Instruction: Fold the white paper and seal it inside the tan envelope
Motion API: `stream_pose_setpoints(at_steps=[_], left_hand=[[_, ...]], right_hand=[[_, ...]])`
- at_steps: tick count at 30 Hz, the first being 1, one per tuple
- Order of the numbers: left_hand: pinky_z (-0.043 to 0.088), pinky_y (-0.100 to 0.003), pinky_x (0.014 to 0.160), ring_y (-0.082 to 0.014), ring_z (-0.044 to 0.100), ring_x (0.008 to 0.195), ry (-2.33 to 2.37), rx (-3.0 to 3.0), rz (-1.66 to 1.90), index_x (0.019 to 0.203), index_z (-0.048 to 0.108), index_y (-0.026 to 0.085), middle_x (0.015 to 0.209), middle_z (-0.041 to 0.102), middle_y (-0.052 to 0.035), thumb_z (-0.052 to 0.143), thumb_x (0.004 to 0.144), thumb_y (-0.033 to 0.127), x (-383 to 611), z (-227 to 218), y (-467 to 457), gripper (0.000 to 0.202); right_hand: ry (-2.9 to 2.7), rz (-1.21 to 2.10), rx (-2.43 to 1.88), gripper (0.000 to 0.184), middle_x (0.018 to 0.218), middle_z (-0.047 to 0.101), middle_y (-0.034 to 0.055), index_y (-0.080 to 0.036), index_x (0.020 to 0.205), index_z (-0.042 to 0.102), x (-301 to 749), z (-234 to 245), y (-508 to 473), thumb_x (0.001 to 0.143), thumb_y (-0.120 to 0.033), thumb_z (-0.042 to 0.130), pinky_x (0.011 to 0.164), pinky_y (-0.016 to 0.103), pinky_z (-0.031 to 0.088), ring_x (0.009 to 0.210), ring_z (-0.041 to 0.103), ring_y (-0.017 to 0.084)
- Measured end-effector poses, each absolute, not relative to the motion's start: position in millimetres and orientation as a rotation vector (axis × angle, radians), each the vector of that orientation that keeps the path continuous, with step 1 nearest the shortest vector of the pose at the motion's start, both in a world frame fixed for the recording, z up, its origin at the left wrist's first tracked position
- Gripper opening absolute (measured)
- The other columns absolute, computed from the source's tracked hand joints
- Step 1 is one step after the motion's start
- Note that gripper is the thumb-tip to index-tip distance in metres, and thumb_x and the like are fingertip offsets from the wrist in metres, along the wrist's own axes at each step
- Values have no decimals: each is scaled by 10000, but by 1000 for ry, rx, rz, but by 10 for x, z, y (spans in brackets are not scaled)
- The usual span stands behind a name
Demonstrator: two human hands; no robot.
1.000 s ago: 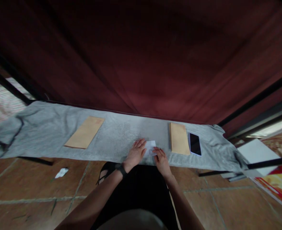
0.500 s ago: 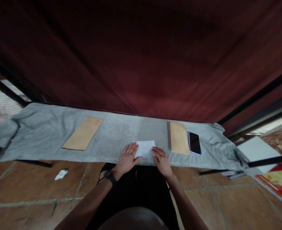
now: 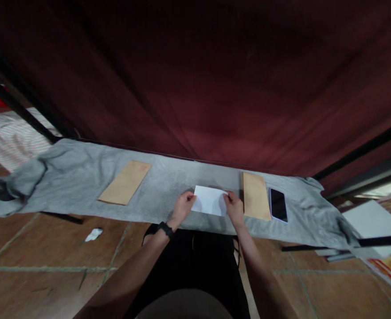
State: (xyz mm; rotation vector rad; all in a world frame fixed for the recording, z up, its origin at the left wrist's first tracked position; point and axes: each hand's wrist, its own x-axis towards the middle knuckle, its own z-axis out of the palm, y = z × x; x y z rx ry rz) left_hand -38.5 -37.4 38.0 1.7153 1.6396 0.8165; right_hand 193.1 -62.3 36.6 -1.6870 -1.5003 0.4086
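Note:
A white sheet of paper (image 3: 210,200), seemingly folded, is held between my two hands above the grey cloth (image 3: 169,177). My left hand (image 3: 183,205) pinches its left edge between thumb and fingers. Its right edge is gripped the same way by my right hand (image 3: 234,207). Off to the left, a brown envelope (image 3: 125,182) lies slanted on the cloth. Just right of my right hand sits what looks like a stack of brown envelopes (image 3: 256,196).
A phone (image 3: 278,204) with a dark screen lies beside the right-hand envelopes. Dark red fabric (image 3: 195,110) hangs behind the cloth-covered surface. Black frame bars (image 3: 365,148) flank both ends. A crumpled white scrap (image 3: 93,235) lies on the tiled floor (image 3: 56,252).
My hands have gone from lying flat on the paper to pinching its two side edges, and the paper is lifted a little. The camera view has shifted slightly.

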Motion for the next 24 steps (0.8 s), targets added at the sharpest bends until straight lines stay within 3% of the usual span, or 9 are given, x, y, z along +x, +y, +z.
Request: stream_pose_setpoints(at_steps=[5, 10, 16, 21, 24], left_hand=[[454, -254, 662, -163, 641, 710, 1761, 1716, 695, 819, 696, 175, 742, 698, -23, 559, 886, 217, -292, 340, -312, 158], [479, -314, 745, -224, 683, 828, 1863, 1730, 582, 944, 704, 187, 879, 728, -84, 546, 920, 231, -242, 328, -339, 166], [501, -339, 858, -229, 682, 946, 1879, 2001, 480, 1293, 564, 181, 1078, 706, -113, 443, 970, 202, -212, 307, -426, 346], [393, -422, 1092, -270, 535, 1279, 1621, 2478, 399, 1343, 529, 152, 1359, 582, -149, 356, 967, 132, -183, 244, -492, 414], [288, -387, 1181, -221, 412, 1412, 1372, 2600, 380, 1435, 449, 171, 1502, 481, -111, 341, 965, 129, -151, 156, -531, 484]], right_hand=[[-1529, 288, -1766, 369, 931, 742, 92, -180, 1169, 668, 1919, 199, -507, 943, -351, 433, 746, 306, 532, 807, 692, 219], [-1637, 160, -1650, 420, 1294, 618, 158, -169, 1335, 554, 1755, 54, -595, 956, -276, 408, 1019, 437, 477, 1204, 580, 259], [-1901, 241, -1526, 416, 1430, 546, 147, -156, 1359, 552, 1378, -96, -781, 1000, -255, 368, 1124, 467, 402, 1325, 503, 246], [-2010, 117, -1591, 460, 1501, 476, 155, -147, 1442, 475, 1298, -145, -846, 1013, -251, 347, 1175, 501, 306, 1402, 420, 261], [-2019, 121, -1616, 483, 1512, 462, 158, -136, 1466, 449, 1299, -162, -850, 1006, -222, 329, 1185, 500, 283, 1421, 396, 262]])
